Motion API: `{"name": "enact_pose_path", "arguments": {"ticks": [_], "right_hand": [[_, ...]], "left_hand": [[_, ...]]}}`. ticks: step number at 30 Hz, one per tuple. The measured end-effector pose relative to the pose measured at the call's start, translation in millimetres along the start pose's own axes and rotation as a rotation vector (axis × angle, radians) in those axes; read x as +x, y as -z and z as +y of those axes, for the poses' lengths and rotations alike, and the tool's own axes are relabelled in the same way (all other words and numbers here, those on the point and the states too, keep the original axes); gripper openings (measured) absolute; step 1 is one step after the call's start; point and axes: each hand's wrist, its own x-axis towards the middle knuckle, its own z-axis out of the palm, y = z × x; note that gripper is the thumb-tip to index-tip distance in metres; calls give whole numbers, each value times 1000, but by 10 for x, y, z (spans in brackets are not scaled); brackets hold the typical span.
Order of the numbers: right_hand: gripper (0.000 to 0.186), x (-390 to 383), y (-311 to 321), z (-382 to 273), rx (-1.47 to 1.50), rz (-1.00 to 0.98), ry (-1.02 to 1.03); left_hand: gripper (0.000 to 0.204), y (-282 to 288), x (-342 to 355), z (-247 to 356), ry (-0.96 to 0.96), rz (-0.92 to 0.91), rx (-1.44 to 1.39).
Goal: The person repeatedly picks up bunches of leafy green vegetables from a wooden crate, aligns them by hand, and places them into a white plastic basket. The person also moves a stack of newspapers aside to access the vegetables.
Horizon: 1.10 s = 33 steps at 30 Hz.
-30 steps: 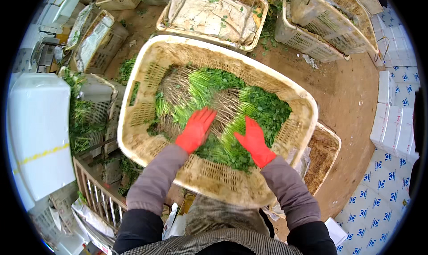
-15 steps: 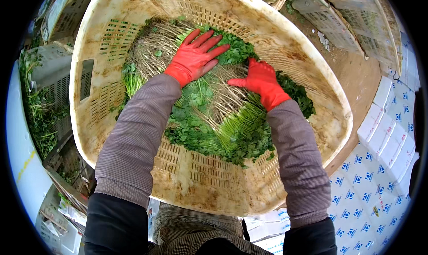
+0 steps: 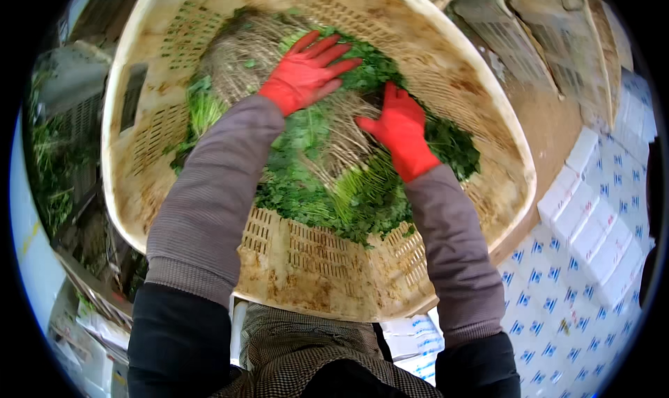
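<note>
A large stained cream plastic crate (image 3: 327, 272) holds leafy greens (image 3: 352, 210) with pale stems and brown stringy roots (image 3: 233, 53), lying in bunches. My left hand (image 3: 303, 74), in a red glove, rests on the upper middle bunch, fingers spread and palm down. My right hand (image 3: 401, 130), also gloved in red, is bent around the greens at the upper right, its thumb over roots and its fingertips partly hidden among leaves. Both forearms cross the crate's near part.
Other grimy slatted crates (image 3: 529, 43) stand at the upper right. More crates with loose greens (image 3: 52, 175) are at the left, beside a white box at the edge. Stacked white cartons (image 3: 592, 238) and blue-printed white sheeting (image 3: 550, 307) lie at the right.
Since a second ago my view has come closer over the crate. Both hands have moved forward to the far bunches, and the right hand's fingers have bent into the greens.
</note>
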Motion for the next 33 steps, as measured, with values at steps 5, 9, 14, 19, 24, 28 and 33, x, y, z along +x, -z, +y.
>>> {"name": "enact_pose_path", "arguments": {"ticks": [5,9,14,19,24,28,33], "right_hand": [[85,58,360,-80,170,-198,-25],[90,106,-17,-287,101,-313,-87],[70,-311,-688,-526,-86,-166,137],[88,-482,-490,-1051,-63,-127,207],[103,-450,-797,-1798,-459,-225,119],[72,-684,-963,-2164,-203,-145,93],[47,-1422,-490,-1789,83,319,257]], "left_hand": [[59,17,-14,46,69,-208,109],[57,-189,-281,-116,-50,-31,172],[56,-427,-557,-320,-57,-22,169],[58,-172,-981,-370,131,-212,154],[52,-352,-1395,-704,-2,79,52],[50,-298,-1800,-927,-41,122,94],[47,-53,-1875,-810,2,204,-17]]}}
